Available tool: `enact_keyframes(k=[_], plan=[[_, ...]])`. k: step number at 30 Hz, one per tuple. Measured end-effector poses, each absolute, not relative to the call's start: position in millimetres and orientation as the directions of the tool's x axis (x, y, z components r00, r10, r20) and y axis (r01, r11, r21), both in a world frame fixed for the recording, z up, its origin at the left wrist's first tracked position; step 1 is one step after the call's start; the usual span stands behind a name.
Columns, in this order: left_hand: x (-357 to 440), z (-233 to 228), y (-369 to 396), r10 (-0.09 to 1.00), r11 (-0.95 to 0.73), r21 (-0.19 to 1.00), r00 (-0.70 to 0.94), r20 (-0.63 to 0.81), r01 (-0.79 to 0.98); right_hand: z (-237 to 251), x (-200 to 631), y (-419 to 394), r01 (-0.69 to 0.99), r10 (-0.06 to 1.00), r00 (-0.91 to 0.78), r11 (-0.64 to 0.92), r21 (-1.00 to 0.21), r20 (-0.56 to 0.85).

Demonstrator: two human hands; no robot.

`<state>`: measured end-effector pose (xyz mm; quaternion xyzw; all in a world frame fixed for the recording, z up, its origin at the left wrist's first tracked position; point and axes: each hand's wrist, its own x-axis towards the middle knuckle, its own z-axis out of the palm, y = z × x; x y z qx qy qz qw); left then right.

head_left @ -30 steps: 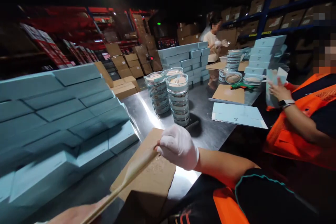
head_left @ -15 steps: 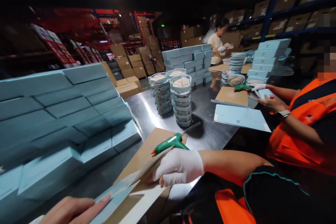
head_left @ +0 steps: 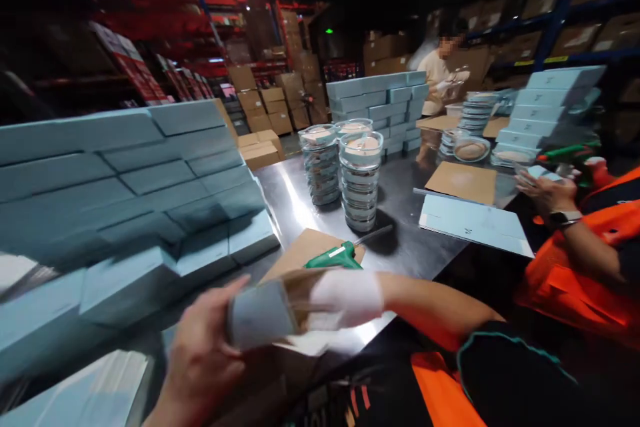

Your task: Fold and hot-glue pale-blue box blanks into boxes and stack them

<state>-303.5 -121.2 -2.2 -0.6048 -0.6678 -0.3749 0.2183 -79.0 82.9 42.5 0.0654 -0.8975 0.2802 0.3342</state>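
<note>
Blue box (head_left: 263,312), blurred, gripped between bare left hand (head_left: 207,347) and gloved right hand (head_left: 345,297), green glue gun (head_left: 333,257) just beyond the right hand on the counter (head_left: 400,247).

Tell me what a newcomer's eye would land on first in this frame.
Probably the big wall of stacked light-blue boxes filling the left side. Next, low in the middle, the bare left hand and white-gloved right hand together grip a blurred blue-and-brown folded box piece, with a green glue gun lying on cardboard just behind. Beyond it, stacks of clear round containers stand on the shiny metal table.
</note>
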Motion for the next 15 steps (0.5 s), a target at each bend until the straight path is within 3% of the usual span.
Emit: enact_keyframes(k=[1, 3, 5, 8, 11, 15], plan=[[-310, -5, -123, 0.535, 0.112, 0.377, -0.376, 0.757, 0.919, 40, -74, 85, -0.349, 0.142, -0.74, 0.755, -0.556, 0.657], [-312, -9, -121, 0.346, 0.246, 0.631, -0.675, 0.652, 0.736, 31, -70, 85, -0.411, 0.382, -0.643, 0.558, -0.721, 0.663], [-302, -14, -109, 0.319, 0.202, 0.773, -0.787, 0.528, 0.601, 20, -76, 82, -0.42, 0.521, -0.596, 0.447, -0.79, 0.611], [-285, -25, -83, 0.413, -0.071, 0.826, -0.737, 0.535, 0.56, 8, -94, 75, -0.382, 0.523, -0.654, 0.396, -0.835, 0.547], [-282, -38, -70, 0.526, -0.298, 0.793, -0.602, 0.601, 0.531, 5, -103, 73, -0.346, 0.612, -0.643, 0.304, -0.888, 0.46], [-289, -35, -78, 0.494, -0.338, 0.749, -0.571, 0.656, 0.569, 15, -104, 78, -0.301, 0.552, -0.739, 0.242, -0.922, 0.387]])
